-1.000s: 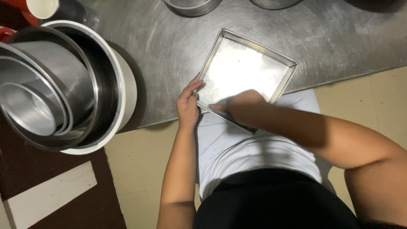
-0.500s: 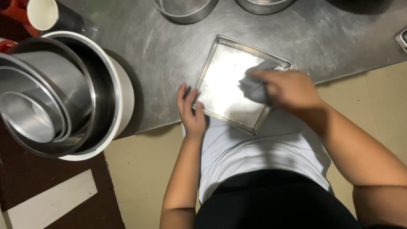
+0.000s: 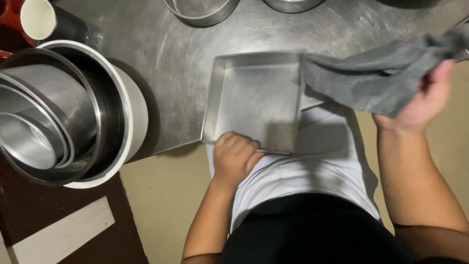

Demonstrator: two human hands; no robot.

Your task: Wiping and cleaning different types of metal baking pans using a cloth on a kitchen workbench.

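A square metal baking pan (image 3: 254,98) rests at the near edge of a steel table (image 3: 166,58), its near side overhanging the edge. My left hand (image 3: 235,157) grips the pan's near rim. My right hand (image 3: 421,100) is lifted off to the right of the pan, shut on a grey cloth (image 3: 371,78). The cloth hangs out to the left, and its free end drapes over the pan's right rim.
A stack of nested round metal bowls inside a white tub (image 3: 63,117) stands at the table's left end. A white cup (image 3: 36,19) is behind it. Two round metal pans (image 3: 200,10) sit at the far edge. Beige floor lies below.
My right hand has lifted the cloth out of the pan and swung it away to the right. My left hand has moved from the pan's left side to its near rim.
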